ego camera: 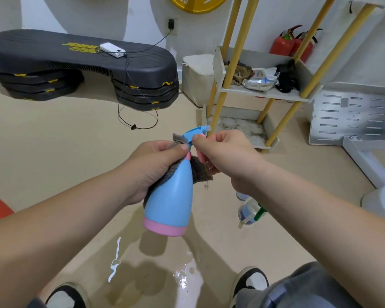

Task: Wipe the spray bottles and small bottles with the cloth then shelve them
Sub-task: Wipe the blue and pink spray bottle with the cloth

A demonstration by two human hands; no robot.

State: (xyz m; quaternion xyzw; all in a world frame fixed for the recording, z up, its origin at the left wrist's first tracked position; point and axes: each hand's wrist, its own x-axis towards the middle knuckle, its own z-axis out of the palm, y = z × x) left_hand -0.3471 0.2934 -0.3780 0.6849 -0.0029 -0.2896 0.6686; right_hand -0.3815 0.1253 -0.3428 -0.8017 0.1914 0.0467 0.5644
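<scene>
I hold a blue spray bottle [172, 196] with a pink base and pink trigger in mid-air, above the beige floor. My left hand [156, 167] grips its neck through a grey cloth [198, 170], which wraps around the neck and hangs behind it. My right hand [227, 158] pinches the bottle's blue spray head and pink trigger. On the floor under my right forearm lies a clear small bottle [248, 213] with a green cap, and part of another bottle [241, 195] shows just above it.
A white shelf rack [262, 94] with yellow poles stands ahead on the right; its middle shelf holds rags and packets. Black step platforms [82, 70] lie at the left with a phone and cable. Wet patches [182, 276] sit by my shoes. A white bin [197, 78] stands behind the rack.
</scene>
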